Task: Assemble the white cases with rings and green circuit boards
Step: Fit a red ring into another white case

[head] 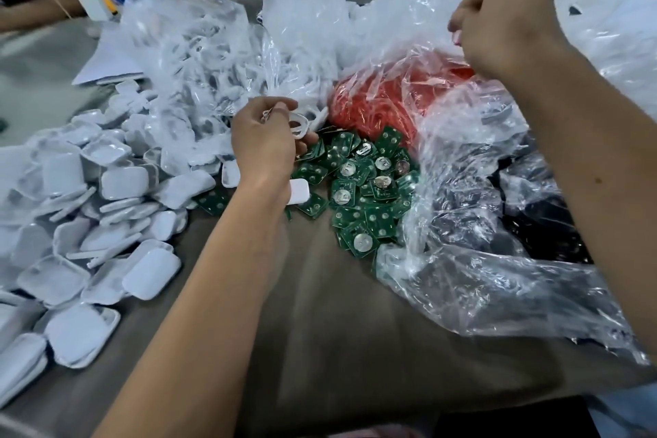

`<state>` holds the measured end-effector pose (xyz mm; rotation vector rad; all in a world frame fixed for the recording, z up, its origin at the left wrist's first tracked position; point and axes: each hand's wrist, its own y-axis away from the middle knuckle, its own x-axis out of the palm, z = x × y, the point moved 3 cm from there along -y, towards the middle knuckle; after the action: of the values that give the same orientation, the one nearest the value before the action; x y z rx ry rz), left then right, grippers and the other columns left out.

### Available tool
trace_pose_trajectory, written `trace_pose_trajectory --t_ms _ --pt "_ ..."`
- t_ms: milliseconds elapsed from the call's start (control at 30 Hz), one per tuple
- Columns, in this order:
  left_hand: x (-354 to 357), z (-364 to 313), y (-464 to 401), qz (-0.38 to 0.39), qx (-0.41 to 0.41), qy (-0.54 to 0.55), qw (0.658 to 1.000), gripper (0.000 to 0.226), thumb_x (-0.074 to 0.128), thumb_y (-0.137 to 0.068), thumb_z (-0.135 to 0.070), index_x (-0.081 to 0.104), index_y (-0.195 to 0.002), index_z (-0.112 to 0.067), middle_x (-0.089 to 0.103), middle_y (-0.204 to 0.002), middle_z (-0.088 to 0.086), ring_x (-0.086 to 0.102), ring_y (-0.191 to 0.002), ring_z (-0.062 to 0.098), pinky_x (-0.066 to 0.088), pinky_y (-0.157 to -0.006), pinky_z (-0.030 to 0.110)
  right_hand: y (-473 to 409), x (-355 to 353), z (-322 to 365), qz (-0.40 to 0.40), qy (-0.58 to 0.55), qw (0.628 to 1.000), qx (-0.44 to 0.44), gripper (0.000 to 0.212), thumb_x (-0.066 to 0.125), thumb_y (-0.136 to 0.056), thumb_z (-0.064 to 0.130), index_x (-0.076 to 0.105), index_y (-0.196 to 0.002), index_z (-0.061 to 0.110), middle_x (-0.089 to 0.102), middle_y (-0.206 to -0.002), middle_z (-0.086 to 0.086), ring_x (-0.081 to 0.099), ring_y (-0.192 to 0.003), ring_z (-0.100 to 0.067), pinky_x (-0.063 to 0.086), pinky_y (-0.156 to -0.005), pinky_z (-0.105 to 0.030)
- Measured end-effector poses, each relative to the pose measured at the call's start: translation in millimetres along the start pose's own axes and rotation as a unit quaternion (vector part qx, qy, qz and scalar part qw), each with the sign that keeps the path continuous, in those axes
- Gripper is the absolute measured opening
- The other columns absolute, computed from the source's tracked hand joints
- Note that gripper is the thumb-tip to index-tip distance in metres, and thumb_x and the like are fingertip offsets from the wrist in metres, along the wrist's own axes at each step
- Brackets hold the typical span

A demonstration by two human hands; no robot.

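Gripping a white case piece (298,124), the left hand (263,142) hovers while the right hand (497,25) pinches a plastic bag (409,46).

Even, diffuse light falls from above, bright without harsh shadows. White glare streaks the crumpled clear plastic bags (462,210) across the upper and right frame. Wide-angle distortion bends the edges; the heap of white square plastic cases (89,224) at lower left looks soft and smeared.
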<state>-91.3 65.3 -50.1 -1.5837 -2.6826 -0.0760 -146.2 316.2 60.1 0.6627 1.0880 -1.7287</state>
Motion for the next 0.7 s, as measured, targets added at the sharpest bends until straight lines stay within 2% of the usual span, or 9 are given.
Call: trace_pose_trajectory --t_ms 67,133,267,300,367,467,567,633,700 --pt "-1 2 -1 0.014 0.006 -0.012 1.0 0.024 0.048 -0.104 -0.008 0.07 -0.093 -0.009 0.073 -0.087 0.008 0.064 -0.05 0.016 0.041 -0.04 0.022 20 1 16 0.02 -0.105 0.994 -0.02 0.019 0.062 -0.098 0.0 0.078 -0.109 0.002 0.076 -0.096 -0.018 0.068 -0.07 -0.013 0.062 -0.062 -0.03" --pt "-1 3 -2 0.037 0.026 -0.045 0.998 0.026 0.05 -0.104 -0.008 0.07 -0.088 -0.012 0.075 -0.092 0.009 0.062 -0.053 0.017 0.044 -0.042 0.022 43 11 33 0.083 -0.217 0.972 -0.036 0.016 0.072 -0.094 0.003 0.079 -0.107 0.01 0.077 -0.09 -0.005 0.075 -0.07 -0.012 0.059 -0.063 -0.02" --pt "-14 12 -3 0.067 0.079 -0.114 0.988 0.026 0.051 -0.104 -0.012 0.069 -0.086 -0.015 0.075 -0.092 0.008 0.059 -0.052 0.015 0.047 -0.045 0.024 79 59 52 0.174 -0.303 0.937 -0.023 0.014 0.078 -0.089 0.006 0.078 -0.103 0.01 0.079 -0.088 0.001 0.077 -0.08 -0.006 0.061 -0.084 -0.022" --pt "-18 15 -3 0.068 0.095 -0.129 0.985 0.025 0.05 -0.104 -0.012 0.069 -0.086 -0.014 0.074 -0.09 0.009 0.06 -0.052 0.017 0.046 -0.044 0.025 85 70 53 0.191 -0.321 0.928 -0.017 0.011 0.077 -0.091 0.005 0.078 -0.101 0.009 0.08 -0.086 0.0 0.077 -0.08 -0.005 0.061 -0.083 -0.021" --pt "-27 18 -5 0.063 0.108 -0.129 0.984 0.023 0.048 -0.105 -0.011 0.066 -0.092 -0.008 0.074 -0.085 0.009 0.061 -0.049 0.02 0.044 -0.042 0.027 92 89 53 0.217 -0.351 0.911 -0.014 0.007 0.074 -0.093 0.003 0.076 -0.098 0.008 0.079 -0.084 -0.001 0.074 -0.073 -0.001 0.057 -0.07 -0.014" --pt "-28 17 -9 0.067 0.106 -0.087 0.988 0.02 0.045 -0.107 -0.01 0.062 -0.098 -0.003 0.075 -0.079 0.006 0.066 -0.05 0.024 0.045 -0.041 0.028 97 106 49 0.242 -0.418 0.876 -0.005 0.007 0.07 -0.094 0.002 0.074 -0.095 0.007 0.077 -0.082 -0.007 0.071 -0.069 -0.011 0.058 -0.064 -0.02" --pt "-21 11 -7 0.108 0.147 -0.102 0.978 0.02 0.046 -0.107 -0.011 0.063 -0.097 -0.007 0.075 -0.082 0.003 0.068 -0.051 0.023 0.048 -0.043 0.028 98 117 41 0.223 -0.498 0.838 0.013 0.01 0.066 -0.097 -0.002 0.073 -0.1 0.004 0.074 -0.076 -0.004 0.068 -0.064 -0.012 0.055 -0.056 -0.02" --pt "-20 8 -6 0.12 0.175 -0.117 0.97 0.022 0.045 -0.107 -0.01 0.063 -0.095 -0.009 0.074 -0.082 0.003 0.064 -0.049 0.021 0.05 -0.044 0.029 96 120 34 0.188 -0.49 0.851 0.004 0.018 0.059 -0.102 -0.002 0.072 -0.107 0.009 0.072 -0.079 -0.002 0.062 -0.061 -0.01 0.048 -0.05 -0.02" --pt "-21 8 -7 0.117 0.177 -0.125 0.969 0.023 0.044 -0.108 -0.009 0.062 -0.095 -0.008 0.073 -0.083 0.005 0.061 -0.05 0.022 0.054 -0.048 0.035 94 120 31 0.152 -0.426 0.891 -0.036 0.034 0.047 -0.103 -0.006 0.073 -0.111 0.016 0.072 -0.083 0.0 0.052 -0.054 -0.002 0.039 -0.046 -0.017"
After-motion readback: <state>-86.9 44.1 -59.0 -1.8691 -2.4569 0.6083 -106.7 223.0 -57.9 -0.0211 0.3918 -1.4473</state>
